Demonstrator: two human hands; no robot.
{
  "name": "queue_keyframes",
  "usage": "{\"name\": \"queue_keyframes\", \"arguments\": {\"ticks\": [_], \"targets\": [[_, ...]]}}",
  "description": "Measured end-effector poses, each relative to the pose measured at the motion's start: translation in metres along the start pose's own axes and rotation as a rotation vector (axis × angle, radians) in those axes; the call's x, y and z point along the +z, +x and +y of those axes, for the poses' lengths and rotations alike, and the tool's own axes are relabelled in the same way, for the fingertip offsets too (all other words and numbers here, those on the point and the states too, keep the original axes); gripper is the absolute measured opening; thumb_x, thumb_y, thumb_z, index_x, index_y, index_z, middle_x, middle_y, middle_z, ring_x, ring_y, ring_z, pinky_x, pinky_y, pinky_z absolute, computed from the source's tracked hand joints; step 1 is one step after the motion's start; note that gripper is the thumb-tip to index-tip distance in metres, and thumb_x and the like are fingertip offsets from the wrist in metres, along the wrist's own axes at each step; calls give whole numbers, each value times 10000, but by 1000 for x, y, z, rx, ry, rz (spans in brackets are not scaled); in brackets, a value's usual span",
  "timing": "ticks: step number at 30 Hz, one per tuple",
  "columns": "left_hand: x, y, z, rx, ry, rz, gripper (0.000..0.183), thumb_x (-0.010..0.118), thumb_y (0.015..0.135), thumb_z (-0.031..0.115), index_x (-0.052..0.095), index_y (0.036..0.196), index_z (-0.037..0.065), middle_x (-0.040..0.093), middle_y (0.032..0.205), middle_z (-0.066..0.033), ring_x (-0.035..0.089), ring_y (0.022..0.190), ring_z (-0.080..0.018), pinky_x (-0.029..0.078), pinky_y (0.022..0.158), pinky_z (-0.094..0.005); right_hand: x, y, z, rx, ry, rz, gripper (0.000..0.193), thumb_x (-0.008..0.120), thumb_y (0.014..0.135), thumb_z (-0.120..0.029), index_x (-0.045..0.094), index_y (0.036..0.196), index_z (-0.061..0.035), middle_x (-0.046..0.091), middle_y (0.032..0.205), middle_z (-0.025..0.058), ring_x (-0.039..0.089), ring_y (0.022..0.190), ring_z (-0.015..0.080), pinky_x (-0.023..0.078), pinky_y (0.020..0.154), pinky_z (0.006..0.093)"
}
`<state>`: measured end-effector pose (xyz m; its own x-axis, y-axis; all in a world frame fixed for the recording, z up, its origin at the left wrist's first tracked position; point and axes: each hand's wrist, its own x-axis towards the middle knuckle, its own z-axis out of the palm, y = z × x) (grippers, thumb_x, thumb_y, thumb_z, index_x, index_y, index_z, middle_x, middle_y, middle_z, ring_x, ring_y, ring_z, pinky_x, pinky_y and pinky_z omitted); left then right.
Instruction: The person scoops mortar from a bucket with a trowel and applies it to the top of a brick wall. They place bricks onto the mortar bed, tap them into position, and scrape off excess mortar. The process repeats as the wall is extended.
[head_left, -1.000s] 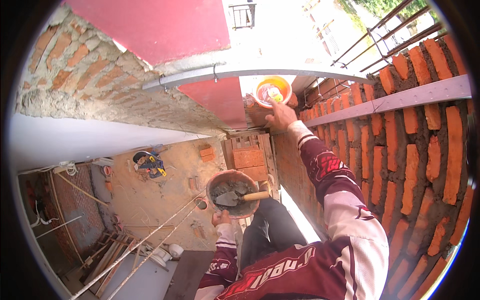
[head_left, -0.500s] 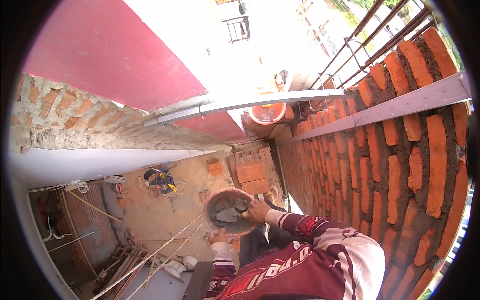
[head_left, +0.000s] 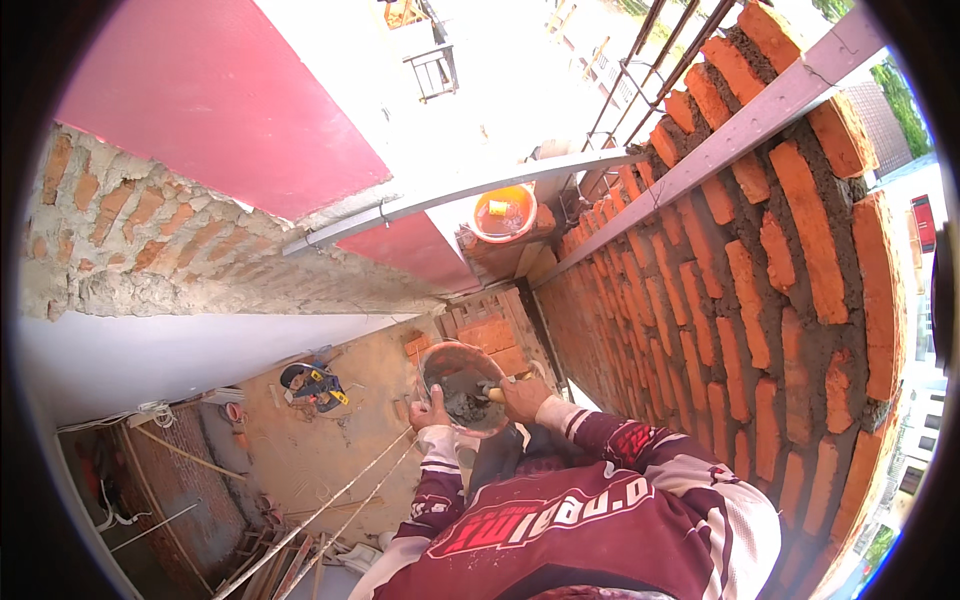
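A round orange bucket [head_left: 437,365] with grey mortar [head_left: 462,398] inside is in front of my body. My left hand [head_left: 430,411] is closed on its near left rim, thumb over the edge. At the bucket's right side, my right hand [head_left: 525,398] is wrapped round the light handle of a trowel [head_left: 495,394]. The trowel's blade dips into the mortar and is mostly hidden by it. To my right rises a brick wall [head_left: 745,300] with grey mortar joints.
A metal bar [head_left: 690,155] runs along the brick wall. An orange tub [head_left: 505,228] with water stands beyond it. Bricks [head_left: 487,336] lie past the bucket. Ropes [head_left: 330,510] cross at lower left. A tool bag [head_left: 315,386] sits on the floor below.
The bucket has come up and nearer to the wall with both hands. The trowel blade, flat and visible before, has sunk into the mortar. My view has shifted to the right.
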<state>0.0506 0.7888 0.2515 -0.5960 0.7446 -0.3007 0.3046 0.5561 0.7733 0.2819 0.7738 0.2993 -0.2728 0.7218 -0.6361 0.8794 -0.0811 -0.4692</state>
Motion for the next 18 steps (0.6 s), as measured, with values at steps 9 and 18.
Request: {"name": "queue_keyframes", "arguments": {"ticks": [9,18], "targets": [[-9,2,82,343,39,-81,618,736,889,436,358,596,45,380,546,-74,354,539,-197,355,517,-429,-24,-57,14,39,81,277,408,583,938,-393,572,1206,-85,720,968,213,703,870,429,547,745,540],[-25,7,156,569,-366,-212,429,706,768,-11,319,645,126,389,638,60,334,589,-55,302,513,-263,-102,-64,-32,37,-166,624,299,548,968,-284,556,1189,-83,668,783,168,692,697,369,535,572,484]]}}
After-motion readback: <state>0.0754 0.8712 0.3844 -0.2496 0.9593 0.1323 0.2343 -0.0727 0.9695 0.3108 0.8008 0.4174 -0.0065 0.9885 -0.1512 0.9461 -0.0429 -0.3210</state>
